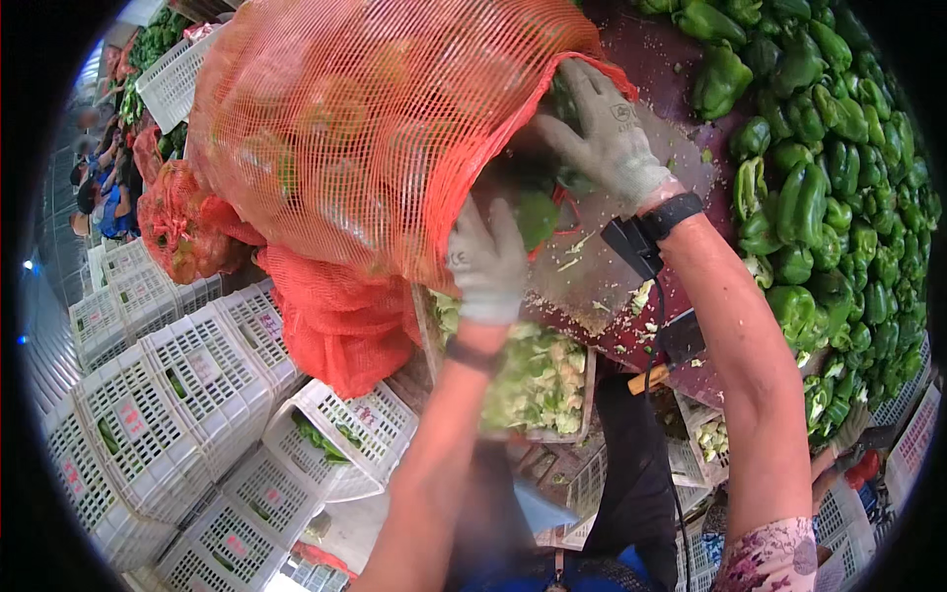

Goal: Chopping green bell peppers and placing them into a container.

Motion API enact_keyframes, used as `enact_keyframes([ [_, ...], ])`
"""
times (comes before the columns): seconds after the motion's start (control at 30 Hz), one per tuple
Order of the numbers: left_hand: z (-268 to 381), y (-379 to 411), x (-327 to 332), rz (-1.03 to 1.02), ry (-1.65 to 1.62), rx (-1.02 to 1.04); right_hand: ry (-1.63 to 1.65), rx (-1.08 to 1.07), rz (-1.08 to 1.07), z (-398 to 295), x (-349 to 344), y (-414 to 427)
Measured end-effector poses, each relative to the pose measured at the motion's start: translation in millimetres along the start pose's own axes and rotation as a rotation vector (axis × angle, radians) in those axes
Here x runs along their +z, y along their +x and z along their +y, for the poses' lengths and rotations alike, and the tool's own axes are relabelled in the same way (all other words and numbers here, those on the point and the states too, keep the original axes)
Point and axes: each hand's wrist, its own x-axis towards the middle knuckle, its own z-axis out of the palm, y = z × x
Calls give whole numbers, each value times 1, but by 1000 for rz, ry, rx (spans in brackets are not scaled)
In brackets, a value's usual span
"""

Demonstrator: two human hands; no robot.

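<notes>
A large red mesh bag [333, 126] full of green peppers lies before me with its mouth facing right. My left hand [488, 259], in a pale work glove, is at the lower side of the bag's mouth, fingers against the red rim. My right hand [610, 137], gloved alike, reaches in at the upper side of the mouth with thumb and fingers spread; its fingertips are partly hidden by the rim. Between the hands shows a green pepper [536, 218] in the opening. A black device is strapped to my right wrist.
Green peppers [806, 192] are heaped on the right of the dark red table [621, 44]. A knife with a wooden handle [647, 379] lies at its near edge. Below sits a crate [590, 392] of pepper scraps. White crates [200, 385] stand stacked left. Another person's gloved hand [851, 429] shows at right.
</notes>
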Motion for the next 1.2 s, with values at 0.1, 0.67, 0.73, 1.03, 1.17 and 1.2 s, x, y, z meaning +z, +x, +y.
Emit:
enact_keyframes([
  [0.1,5,2,2,-210,-169,-289,147,65,-36,4,-7,2],
  [0.67,-4,29,20,-119,-276,-62,46,271,111,33,67,3],
  [0.73,7,44,22,-172,-427,-133,352,222,-86,31,47,14],
  [1.03,-23,-23,57,-391,-415,300,170,240,-279,69,43,-81],
  [1.17,-15,-33,18,-748,-115,-187,33,275,-252,31,16,-111],
  [1.2,-38,-38,23,-371,114,131,46,262,-248,12,17,-96],
])
